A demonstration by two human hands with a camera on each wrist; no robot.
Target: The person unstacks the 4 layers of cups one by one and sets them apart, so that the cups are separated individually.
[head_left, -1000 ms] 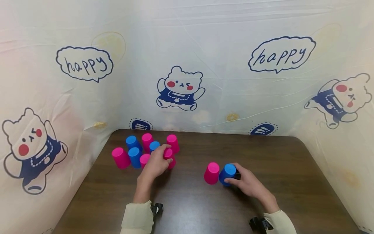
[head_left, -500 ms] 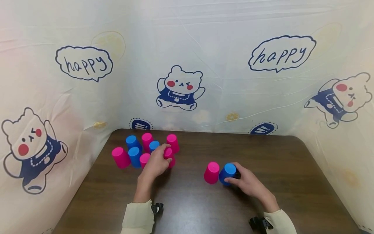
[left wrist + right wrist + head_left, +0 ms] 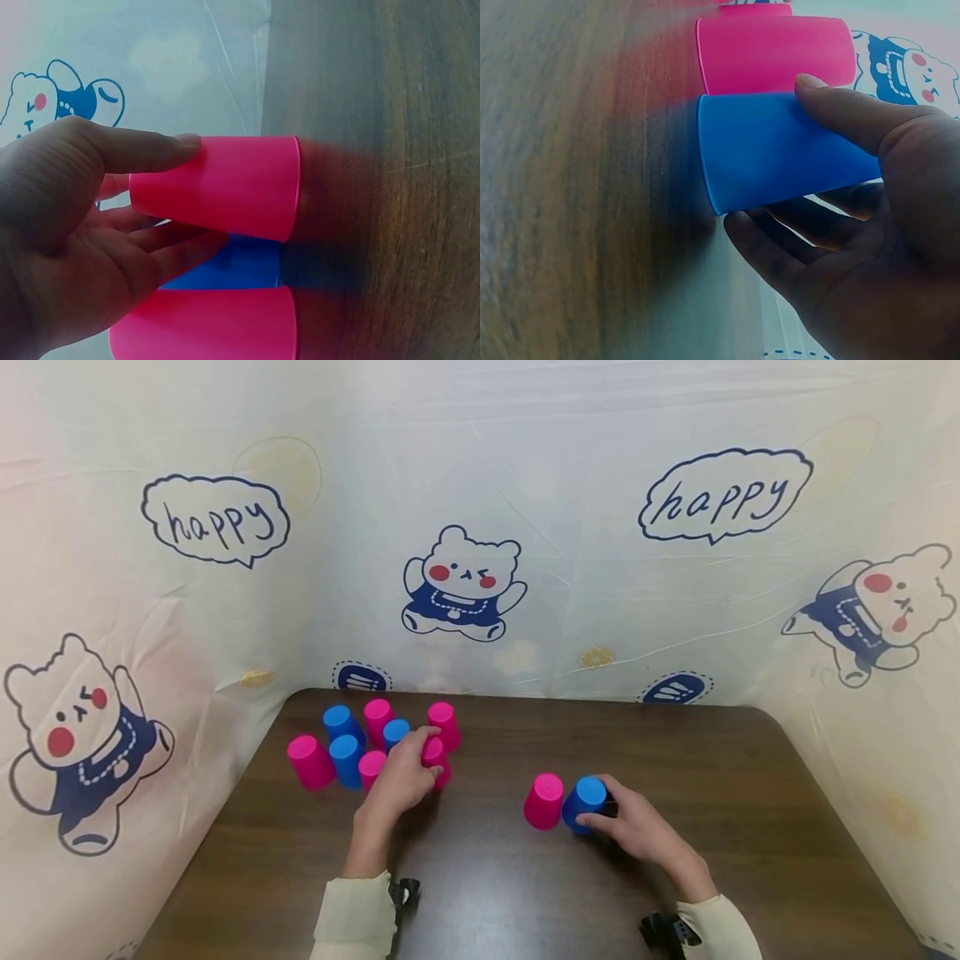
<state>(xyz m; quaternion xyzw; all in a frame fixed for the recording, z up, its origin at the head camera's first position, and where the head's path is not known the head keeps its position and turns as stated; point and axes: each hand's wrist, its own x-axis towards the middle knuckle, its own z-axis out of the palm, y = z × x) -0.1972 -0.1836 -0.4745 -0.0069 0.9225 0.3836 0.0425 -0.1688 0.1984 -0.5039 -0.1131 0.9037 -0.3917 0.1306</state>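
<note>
On the left side of the table, my left hand holds an upside-down pink cup, thumb on its near side and fingers around the far side. In the left wrist view this pink cup has its rim down at the wooden surface, with a blue cup and another pink cup close by. Right of centre, my right hand grips an upside-down blue cup. The right wrist view shows the thumb across the blue cup. Just left of it stands a pink cup.
Several more upside-down cups crowd around the left hand: a pink cup at the outer left, a blue cup beside it, and a pink cup behind. The brown table meets a printed curtain at the back and sides.
</note>
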